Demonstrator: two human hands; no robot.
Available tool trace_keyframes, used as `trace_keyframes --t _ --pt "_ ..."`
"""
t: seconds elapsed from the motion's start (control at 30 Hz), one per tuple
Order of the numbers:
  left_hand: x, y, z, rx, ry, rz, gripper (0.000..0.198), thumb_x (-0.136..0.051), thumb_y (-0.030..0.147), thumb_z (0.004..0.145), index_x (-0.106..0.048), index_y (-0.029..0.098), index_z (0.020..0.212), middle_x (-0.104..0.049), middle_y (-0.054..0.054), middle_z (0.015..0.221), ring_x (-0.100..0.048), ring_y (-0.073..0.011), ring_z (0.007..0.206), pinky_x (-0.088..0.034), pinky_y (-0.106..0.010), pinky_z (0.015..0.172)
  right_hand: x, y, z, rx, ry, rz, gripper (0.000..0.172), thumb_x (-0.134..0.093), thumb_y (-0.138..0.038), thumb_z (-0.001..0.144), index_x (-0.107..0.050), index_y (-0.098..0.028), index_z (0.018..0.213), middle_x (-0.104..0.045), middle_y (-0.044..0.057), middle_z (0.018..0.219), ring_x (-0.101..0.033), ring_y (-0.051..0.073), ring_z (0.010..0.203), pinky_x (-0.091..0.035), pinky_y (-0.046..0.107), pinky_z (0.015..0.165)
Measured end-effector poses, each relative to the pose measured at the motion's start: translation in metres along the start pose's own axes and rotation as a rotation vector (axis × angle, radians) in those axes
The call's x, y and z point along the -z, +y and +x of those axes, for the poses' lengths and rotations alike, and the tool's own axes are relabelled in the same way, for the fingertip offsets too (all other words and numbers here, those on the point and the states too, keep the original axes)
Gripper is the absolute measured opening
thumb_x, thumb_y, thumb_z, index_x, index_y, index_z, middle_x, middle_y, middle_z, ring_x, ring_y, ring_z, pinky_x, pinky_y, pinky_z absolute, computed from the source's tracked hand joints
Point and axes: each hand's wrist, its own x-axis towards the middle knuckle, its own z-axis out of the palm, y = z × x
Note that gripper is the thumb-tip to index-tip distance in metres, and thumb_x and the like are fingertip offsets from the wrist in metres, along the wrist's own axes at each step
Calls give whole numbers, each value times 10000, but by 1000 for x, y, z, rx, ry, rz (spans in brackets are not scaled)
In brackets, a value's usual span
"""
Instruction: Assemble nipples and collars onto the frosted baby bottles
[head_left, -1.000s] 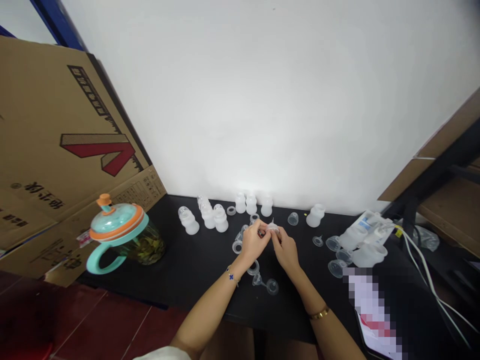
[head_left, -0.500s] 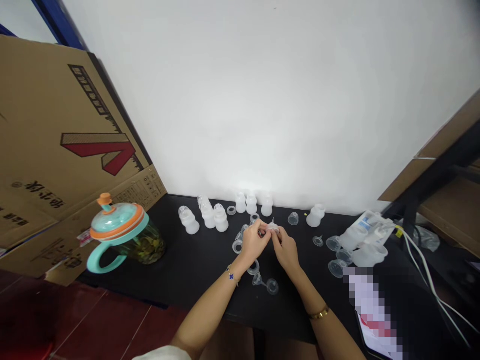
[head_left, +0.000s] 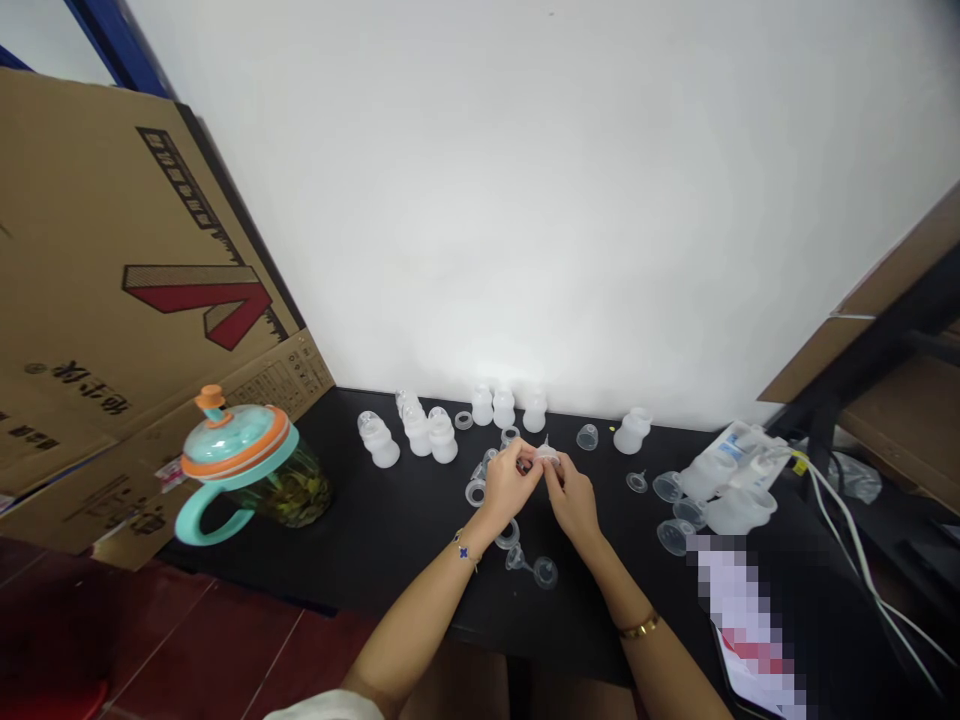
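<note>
Between my two hands is a clear baby bottle nipple [head_left: 547, 452] in a whitish ring, its thin tip pointing up. The fingers of my left hand [head_left: 510, 480] pinch it from the left. My right hand [head_left: 573, 500] grips it from the right, thumb and fingers closed on its edge. Below my left wrist lie a screw ring [head_left: 508, 535], a loose nipple [head_left: 515, 558] and another clear nipple [head_left: 545, 572]. More rings [head_left: 475, 491] lie left of my left hand, partly hidden by it. A clear cap [head_left: 587, 436] and a single nipple [head_left: 637, 482] rest to the right.
Several capped white bottles [head_left: 441, 440] stand at the left, open bottles [head_left: 503, 407] by the wall, one bottle [head_left: 632, 431] further right. A teal-lidded jug [head_left: 247, 460] is far left. At right are a bottle pack [head_left: 739, 480], white cables [head_left: 847, 540] and a phone [head_left: 754, 650].
Almost nothing differs. Both hands stay closed on the nipple in the same place, and the things on the table have not moved.
</note>
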Motion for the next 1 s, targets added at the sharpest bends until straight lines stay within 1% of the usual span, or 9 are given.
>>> trace_keyframes --t 0.17,0.33,0.57,0.73,0.87,1.0 --pt "0 1 0 4 1 -23 71 -637 179 831 -585 227 827 -735 23 794 -674 -135 705 -492 -235 641 1 -1 0 -3 2 1 389 -373 -487 974 -640 -219 1062 -693 38 708 -663 246 634 -352 275 586" --pt "0 1 1 9 3 -28 70 -639 178 824 -589 228 823 -734 23 782 -677 -136 700 -493 -238 639 1 -2 0 3 -4 -1 410 -365 -493 976 -645 -214 1085 -687 34 699 -647 242 605 -351 278 577" --pt "1 1 1 1 6 -22 80 -644 163 808 -593 225 815 -728 23 778 -665 -133 682 -495 -237 635 0 -1 -1 3 -3 3 403 -369 -483 979 -645 -216 1103 -695 34 715 -662 240 636 -365 275 596" --pt "2 2 1 2 1 -13 62 -632 183 818 -587 226 811 -729 21 778 -662 -135 679 -495 -242 634 1 -2 -1 -7 -5 -18 397 -368 -484 977 -643 -214 1071 -693 36 705 -646 234 601 -347 274 574" --pt "2 3 1 2 9 -9 69 -632 176 814 -587 227 808 -731 22 779 -669 -138 681 -503 -244 639 2 -3 -1 1 -5 -8 378 -374 -470 977 -640 -222 1078 -715 44 744 -664 238 636 -363 274 594" --pt "2 3 1 0 8 -9 77 -643 176 811 -586 227 803 -729 21 776 -673 -138 683 -509 -242 641 2 -3 -1 2 -5 -18 388 -369 -481 977 -638 -219 1073 -693 33 705 -639 233 594 -345 274 573"
